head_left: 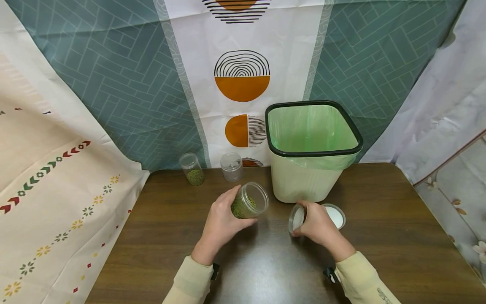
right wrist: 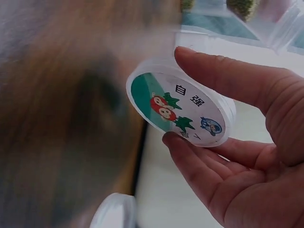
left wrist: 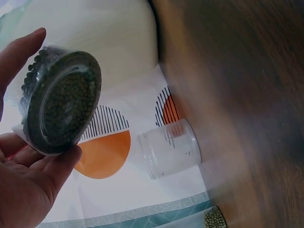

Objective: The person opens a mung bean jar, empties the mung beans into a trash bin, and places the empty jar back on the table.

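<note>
In the head view my left hand (head_left: pixel 220 219) grips a clear jar of green mung beans (head_left: pixel 243 207). The jar is tilted, its uncovered mouth facing right. The left wrist view shows beans against its round base (left wrist: pixel 69 102). To the right, my right hand (head_left: pixel 319 223) pinches a round clear-rimmed lid (head_left: pixel 297 218) by its edge, held on a slant. A printed label with cartoon figures covers the lid's top (right wrist: pixel 173 109) in the right wrist view. Beside that hand, a second lid (head_left: pixel 336 216) lies on the table, partly hidden by the hand.
Behind my hands stands a white bin (head_left: pixel 303 177) with a black rim and green liner. A jar with some mung beans (head_left: pixel 194 175) and a clear jar without visible beans (head_left: pixel 231 168) stand at the table's back edge. The brown table (head_left: pixel 171 236) meets a patterned cloth.
</note>
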Action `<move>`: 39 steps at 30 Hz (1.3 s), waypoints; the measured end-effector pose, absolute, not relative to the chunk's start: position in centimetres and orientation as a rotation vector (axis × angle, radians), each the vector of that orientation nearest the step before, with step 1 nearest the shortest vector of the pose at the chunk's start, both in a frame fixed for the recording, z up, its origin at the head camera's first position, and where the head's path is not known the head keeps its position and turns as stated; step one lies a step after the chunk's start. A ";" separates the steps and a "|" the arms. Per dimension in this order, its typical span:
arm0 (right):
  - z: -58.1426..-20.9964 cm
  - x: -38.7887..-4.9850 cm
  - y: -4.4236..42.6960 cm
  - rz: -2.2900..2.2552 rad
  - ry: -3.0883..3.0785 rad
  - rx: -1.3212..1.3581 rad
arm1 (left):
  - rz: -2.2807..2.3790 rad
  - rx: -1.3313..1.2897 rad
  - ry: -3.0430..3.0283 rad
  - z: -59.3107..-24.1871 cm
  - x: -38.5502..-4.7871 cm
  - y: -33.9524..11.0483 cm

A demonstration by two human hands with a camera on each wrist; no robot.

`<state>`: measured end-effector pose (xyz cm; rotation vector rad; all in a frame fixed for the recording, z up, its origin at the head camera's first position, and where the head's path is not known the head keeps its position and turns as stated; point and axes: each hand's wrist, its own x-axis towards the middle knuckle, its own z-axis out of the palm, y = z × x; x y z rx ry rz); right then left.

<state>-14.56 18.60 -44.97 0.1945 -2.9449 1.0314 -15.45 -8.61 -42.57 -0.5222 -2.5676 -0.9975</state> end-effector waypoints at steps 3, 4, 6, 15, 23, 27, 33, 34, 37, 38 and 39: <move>-45.4 -14.6 18.8 1.025 -2.949 0.164 | -0.982 -0.500 -2.572 -42.6 -15.4 -8.6; -45.5 -14.6 18.8 1.021 -2.952 0.155 | -0.979 -0.494 -2.573 -42.6 -15.4 -8.6; -45.7 -14.6 19.0 0.997 -2.960 0.129 | -0.970 -0.484 -2.578 -42.6 -15.4 -8.5; -46.7 -14.3 19.5 0.822 -3.002 0.095 | -0.959 -0.485 -2.579 -42.8 -15.5 -8.3; -47.4 -14.4 19.7 0.778 -3.011 0.090 | -0.964 -0.475 -2.587 -42.8 -15.5 -8.4; -47.5 -14.4 19.7 0.767 -3.019 0.064 | -0.963 -0.473 -2.581 -42.7 -15.5 -8.4; -47.5 -14.5 19.7 0.729 -3.046 0.058 | -0.965 -0.476 -2.585 -42.7 -15.4 -8.4; -47.5 -14.6 19.7 0.725 -3.052 0.057 | -0.969 -0.483 -2.583 -42.7 -15.4 -8.5; -47.5 -14.6 19.7 0.718 -3.065 0.052 | -0.973 -0.496 -2.570 -42.7 -15.5 -8.5; -47.5 -14.6 19.7 0.718 -3.069 0.051 | -0.974 -0.497 -2.564 -42.6 -15.5 -8.5; -47.5 -14.6 19.7 0.719 -3.071 0.051 | -0.976 -0.501 -2.557 -42.6 -15.5 -8.5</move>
